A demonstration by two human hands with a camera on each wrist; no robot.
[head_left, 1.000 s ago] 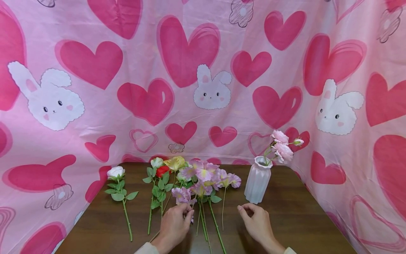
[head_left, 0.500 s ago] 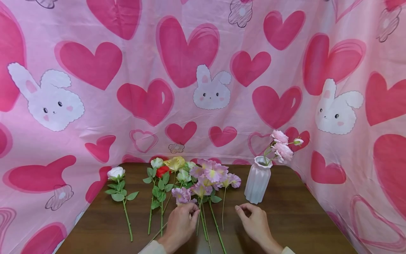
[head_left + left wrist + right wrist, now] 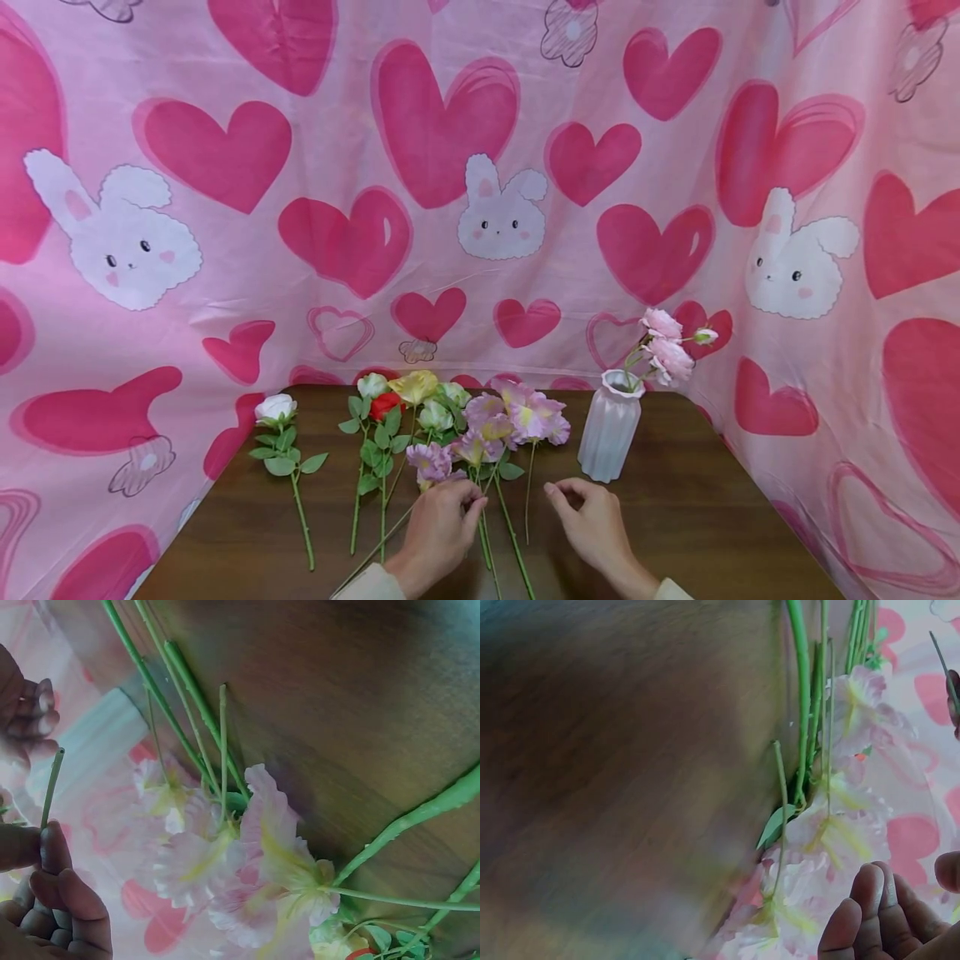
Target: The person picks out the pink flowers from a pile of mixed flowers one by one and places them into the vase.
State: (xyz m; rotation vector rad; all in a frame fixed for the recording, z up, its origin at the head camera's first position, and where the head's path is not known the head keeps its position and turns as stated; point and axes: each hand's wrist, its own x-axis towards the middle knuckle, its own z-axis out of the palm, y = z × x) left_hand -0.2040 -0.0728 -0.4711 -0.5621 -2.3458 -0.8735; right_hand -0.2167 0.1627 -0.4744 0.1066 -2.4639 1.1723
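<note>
In the head view my left hand (image 3: 441, 521) pinches the thin stem of a pale purple flower with yellow streaks, whose ruffled bloom (image 3: 534, 412) overlaps the others. The cut end of a stem (image 3: 52, 787) pokes out above the pinching thumb and finger in the left wrist view. My right hand (image 3: 592, 523) hovers beside the pile, fingers loosely bent, thumb apart, nothing between them. Under and behind the left hand lie several more purple flowers (image 3: 431, 458). A white fluted vase (image 3: 609, 429) with pink flowers (image 3: 667, 358) in it stands beyond the right hand.
A white rose (image 3: 275, 408) lies alone at the left of the brown table (image 3: 225, 533). A red rose (image 3: 386, 406), a yellow flower (image 3: 414, 386) and whitish-green roses (image 3: 435, 415) lie towards the back. Pink heart-printed cloth (image 3: 337, 150) hangs around the table.
My left hand has shifted right, and the bloom on its stem has swung right over the other purple flowers. My right hand has drifted slightly left.
</note>
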